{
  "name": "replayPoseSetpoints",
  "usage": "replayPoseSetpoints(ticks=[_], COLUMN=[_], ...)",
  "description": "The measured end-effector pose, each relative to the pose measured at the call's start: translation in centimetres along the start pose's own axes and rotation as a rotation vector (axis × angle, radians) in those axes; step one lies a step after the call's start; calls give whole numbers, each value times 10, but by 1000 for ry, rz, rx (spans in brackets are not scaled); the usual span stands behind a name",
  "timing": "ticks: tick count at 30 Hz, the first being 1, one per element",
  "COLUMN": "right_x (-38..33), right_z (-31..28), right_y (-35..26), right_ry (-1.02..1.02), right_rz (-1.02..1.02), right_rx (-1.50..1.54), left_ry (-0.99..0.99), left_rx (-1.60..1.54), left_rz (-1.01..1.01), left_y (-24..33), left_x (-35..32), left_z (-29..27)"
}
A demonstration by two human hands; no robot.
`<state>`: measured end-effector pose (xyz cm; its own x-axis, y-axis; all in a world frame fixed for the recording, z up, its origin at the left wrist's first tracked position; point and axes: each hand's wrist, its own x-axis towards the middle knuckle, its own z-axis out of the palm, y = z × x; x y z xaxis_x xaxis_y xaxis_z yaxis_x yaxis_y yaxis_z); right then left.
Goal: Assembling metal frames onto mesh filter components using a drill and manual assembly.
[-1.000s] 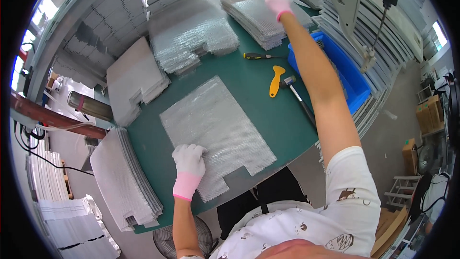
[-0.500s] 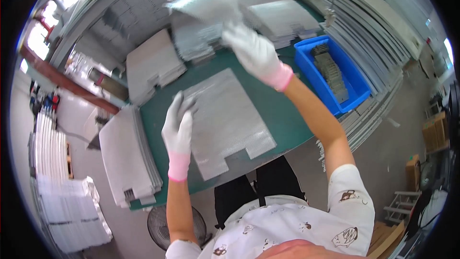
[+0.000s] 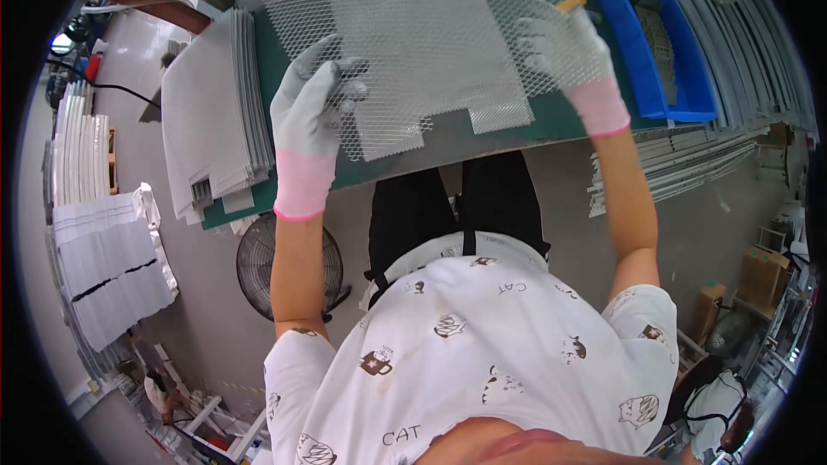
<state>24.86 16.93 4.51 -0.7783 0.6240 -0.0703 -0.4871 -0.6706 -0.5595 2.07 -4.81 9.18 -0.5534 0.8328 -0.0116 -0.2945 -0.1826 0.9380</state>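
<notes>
My L hand (image 3: 306, 108) & R hand (image 3: 564, 52), both part-curled, hold 1 raised mesh sheet (image 3: 379, 77) by opp. edges, over 1 flat sheet (image 3: 504, 114) nr front edge of tabletop (image 3: 558, 123). 1 blue bin (image 3: 622, 39) to R; bare strip betw.

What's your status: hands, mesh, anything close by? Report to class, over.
Left hand gripping mesh by its left edge; right hand behind its right side, grip unclear. Mesh over flat sheet. Blue bin beside right hand.
</notes>
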Motion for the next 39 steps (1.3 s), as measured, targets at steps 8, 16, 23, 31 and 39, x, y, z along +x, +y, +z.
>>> replayPoseSetpoints(ticks=[8, 16, 23, 31, 39], right_x=[-18, -6, -6, -7, -17], right_z=[5, -25, -41, -24, 29], right_y=[15, 35, 51, 52, 72], right_ry=[350, 454, 461, 569, -87], right_rz=[-161, -74, -113, -16, -196], right_rx=[-1168, -1389, -1421, -1571, -2517], left_ry=[132, 121, 118, 157, 133], left_rx=[705, 1117, 1140, 1085, 1259], left_rz=[-58, -103, -88, -129, -107], left_y=[-41, -67, -82, -78, -79], left_x=[5, 18, 16, 5, 17], left_z=[-13, -26, -34, -26, -34])
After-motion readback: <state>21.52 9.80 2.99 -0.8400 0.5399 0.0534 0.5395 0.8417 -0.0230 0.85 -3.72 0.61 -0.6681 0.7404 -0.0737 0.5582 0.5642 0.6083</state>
